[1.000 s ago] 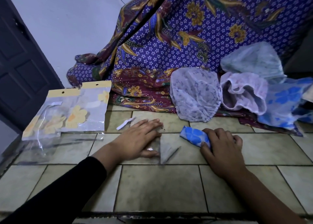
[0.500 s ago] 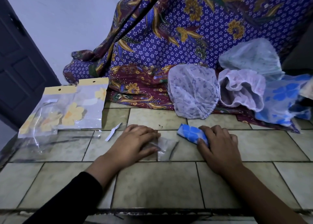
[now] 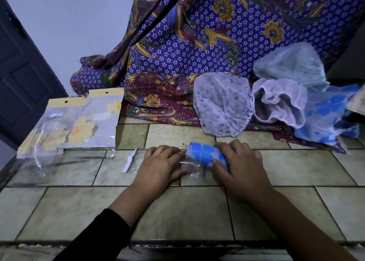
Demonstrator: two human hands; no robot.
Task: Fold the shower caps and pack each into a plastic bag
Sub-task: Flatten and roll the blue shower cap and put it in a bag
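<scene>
Two hands: the left hand (image 3: 161, 165) lies flat with fingers spread, pinning the clear plastic bag (image 3: 192, 167) to the floor; the right hand (image 3: 240, 165) is curled around the folded blue cap (image 3: 206, 155).
Cap position: on the tiles between the hands, its near end just at the bag's mouth.
Handling: likely feather-light, soft and springy; judged apt to unroll if released, so grip it across the roll.
Bag: thin, slippery film; hold the lip open.
Waiting caps: loose shower caps (image 3: 223, 104) heaped on the patterned cloth (image 3: 197, 43).
Packed bags: yellow-header packs (image 3: 83, 122) lie left.
Surface: tiled floor (image 3: 177, 211), grouted, dim light, dark door at left.
</scene>
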